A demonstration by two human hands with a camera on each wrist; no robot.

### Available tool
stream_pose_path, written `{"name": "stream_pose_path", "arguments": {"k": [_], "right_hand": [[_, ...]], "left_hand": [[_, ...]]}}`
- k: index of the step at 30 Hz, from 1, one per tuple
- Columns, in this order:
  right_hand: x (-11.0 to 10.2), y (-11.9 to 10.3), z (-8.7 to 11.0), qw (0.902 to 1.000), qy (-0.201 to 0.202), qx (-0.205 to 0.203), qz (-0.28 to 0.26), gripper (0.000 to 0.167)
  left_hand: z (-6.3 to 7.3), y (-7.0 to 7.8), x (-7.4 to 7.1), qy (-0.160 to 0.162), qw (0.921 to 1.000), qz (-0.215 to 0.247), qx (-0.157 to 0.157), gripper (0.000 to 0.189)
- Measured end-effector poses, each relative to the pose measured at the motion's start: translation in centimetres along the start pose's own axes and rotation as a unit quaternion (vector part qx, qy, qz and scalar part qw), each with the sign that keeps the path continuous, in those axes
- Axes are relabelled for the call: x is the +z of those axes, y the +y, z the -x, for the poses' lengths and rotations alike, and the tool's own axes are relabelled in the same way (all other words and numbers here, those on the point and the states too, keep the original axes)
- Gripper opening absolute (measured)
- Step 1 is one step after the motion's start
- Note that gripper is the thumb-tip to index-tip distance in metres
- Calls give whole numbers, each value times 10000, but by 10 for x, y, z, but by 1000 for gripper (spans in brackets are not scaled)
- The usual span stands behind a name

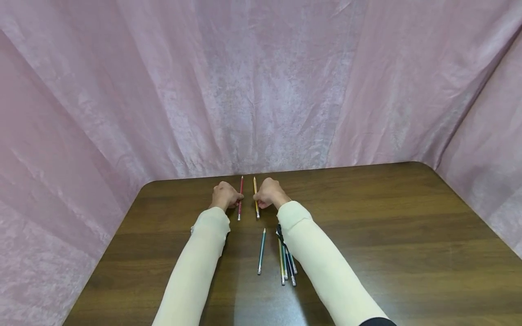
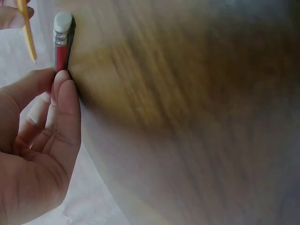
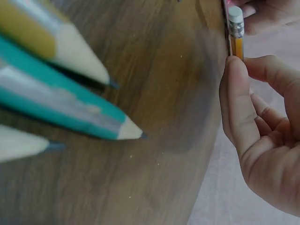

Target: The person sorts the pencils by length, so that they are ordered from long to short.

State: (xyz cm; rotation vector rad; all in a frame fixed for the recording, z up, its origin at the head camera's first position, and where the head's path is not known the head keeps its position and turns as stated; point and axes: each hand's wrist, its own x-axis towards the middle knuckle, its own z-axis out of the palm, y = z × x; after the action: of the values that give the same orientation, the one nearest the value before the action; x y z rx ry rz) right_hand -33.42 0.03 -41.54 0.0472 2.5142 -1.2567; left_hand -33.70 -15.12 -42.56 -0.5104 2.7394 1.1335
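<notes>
At the far edge of the table, my left hand (image 1: 225, 195) pinches a red pencil (image 1: 239, 210) between thumb and fingers. The pencil points away from me, its white eraser (image 2: 63, 22) towards me. Just to the right, a yellow pencil (image 1: 255, 185) lies nearly parallel, pinched the same way by my right hand (image 1: 271, 193). Its white eraser (image 3: 236, 14) shows in the right wrist view. A small gap separates the two pencils. Nearer to me, a single teal pencil (image 1: 262, 251) lies on the table, tip pointing away.
Several pencils (image 1: 282, 265) lie bunched beside my right forearm, partly hidden by the sleeve (image 1: 322, 253). Their sharpened tips, one on a teal pencil (image 3: 70, 101), loom close in the right wrist view. A pink curtain (image 1: 261, 90) hangs behind the brown wooden table (image 1: 387, 217).
</notes>
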Motion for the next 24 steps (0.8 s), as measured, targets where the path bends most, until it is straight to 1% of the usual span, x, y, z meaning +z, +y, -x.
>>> {"name": "stream_pose_path", "arguments": {"k": [4, 7, 12, 16, 20, 24], "right_hand": [[3, 0, -5, 9997, -65, 216, -49, 16], [6, -1, -8, 9994, -94, 305, -126, 14], [10, -3, -11, 9994, -30, 300, -150, 15], [13, -1, -11, 9995, 167, 255, -75, 14], [16, -1, -8, 9993, 302, 149, 155, 19], [17, -1, -6, 9991, 342, 120, 233, 23]], "left_hand": [[-2, -1, 0, -61, 10000, 45, -41, 16], [-2, -1, 0, -57, 10000, 10, -39, 17], [-2, -1, 0, -18, 10000, 85, -45, 16], [-2, -1, 1, 35, 9998, 188, 26, 16], [-2, -2, 2, 94, 9997, 204, 0, 16], [-2, -3, 2, 89, 9998, 188, -29, 16]]}}
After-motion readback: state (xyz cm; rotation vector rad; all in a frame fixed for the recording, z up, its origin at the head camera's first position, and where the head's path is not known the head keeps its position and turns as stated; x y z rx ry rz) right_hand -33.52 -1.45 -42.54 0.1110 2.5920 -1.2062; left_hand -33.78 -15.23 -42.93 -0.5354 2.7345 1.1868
